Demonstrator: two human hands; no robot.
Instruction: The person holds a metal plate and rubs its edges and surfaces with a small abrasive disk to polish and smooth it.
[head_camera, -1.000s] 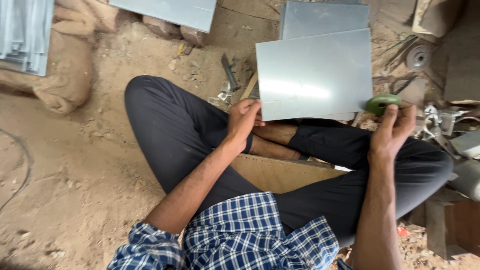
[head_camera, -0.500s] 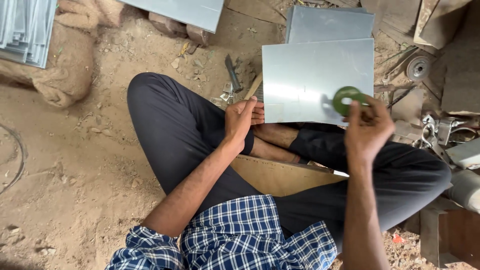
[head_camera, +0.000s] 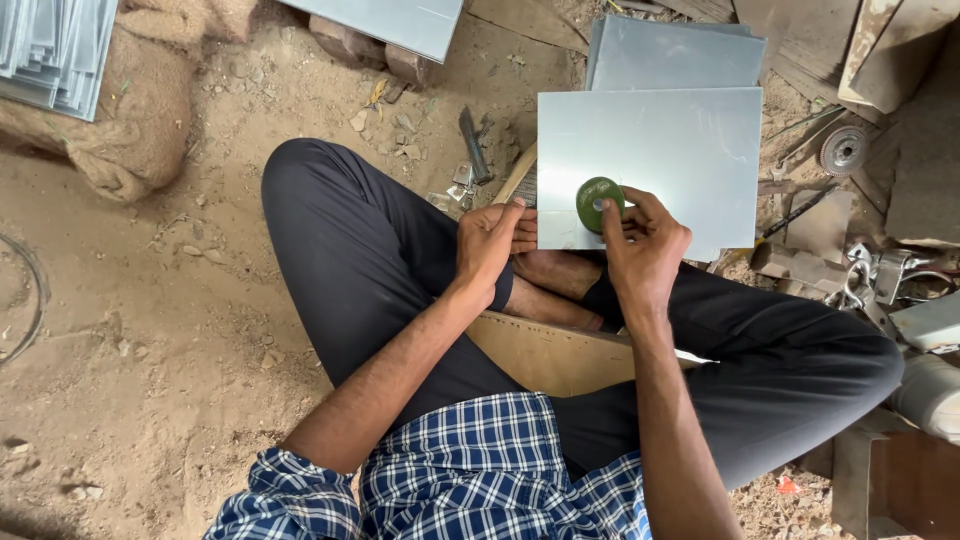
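Note:
I sit cross-legged on a dirt floor in dark trousers and a blue checked shirt. My right hand (head_camera: 645, 245) pinches a small round green disc (head_camera: 597, 203) and holds it over the near edge of a grey metal sheet (head_camera: 665, 150) lying in front of my legs. My left hand (head_camera: 490, 240) rests by my foot, fingertips touching the sheet's near left corner. A second grey sheet (head_camera: 675, 55) lies under and behind the first.
A stack of metal sheets (head_camera: 55, 50) sits on a burlap sack (head_camera: 140, 140) at top left. Another sheet (head_camera: 400, 22) leans at top centre. Tools and a round disc (head_camera: 843, 150) lie at right. A wooden board (head_camera: 550, 355) lies under my legs.
My right hand has carried the green disc from the right side by my knee leftward onto the near part of the metal sheet. My left hand has stayed near my foot.

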